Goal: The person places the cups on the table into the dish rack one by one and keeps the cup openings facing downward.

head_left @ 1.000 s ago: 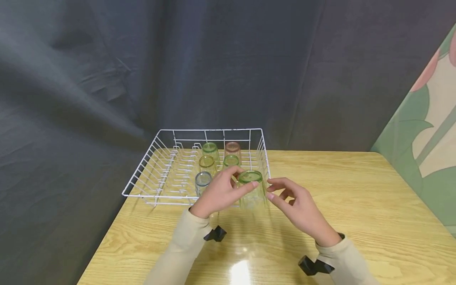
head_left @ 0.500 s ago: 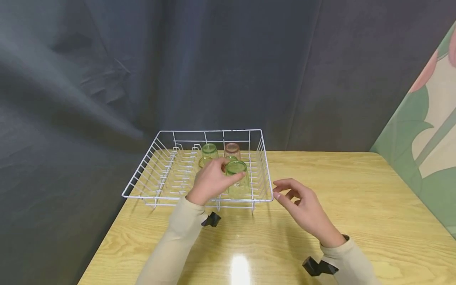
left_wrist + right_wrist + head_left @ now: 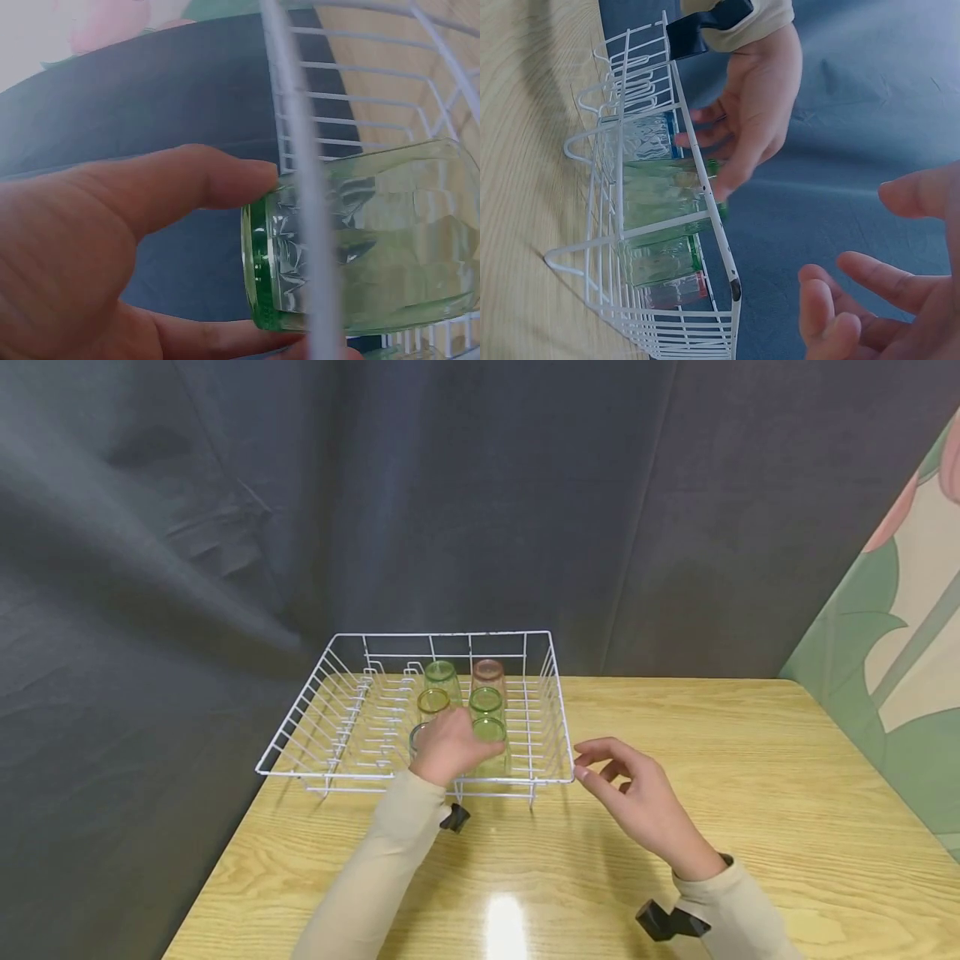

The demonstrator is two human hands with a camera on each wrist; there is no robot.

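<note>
My left hand [image 3: 446,747] reaches into the white wire dish rack [image 3: 420,777], with thumb and fingers round the upper end of a green glass [image 3: 491,728]. That glass stands upside down in the front of the right row. In the left wrist view my thumb lies along the green base edge, and the fingers on the other side are partly hidden. Just off the rack's front right corner, my right hand [image 3: 637,797] hovers with fingers loosely bent, holding nothing. A blue-rimmed glass [image 3: 415,739] is partly covered by my left hand.
Behind stand a yellow glass [image 3: 433,702], a second green glass [image 3: 486,700], a third green glass [image 3: 441,675] and a pink glass [image 3: 489,672], all upside down. The rack's left half has wire prongs. A dark curtain [image 3: 480,510] hangs behind the wooden table [image 3: 712,735].
My left hand has carried the green glass leftward and down from above the rack's front right into the right row. My right hand has drawn slightly away to the right.
</note>
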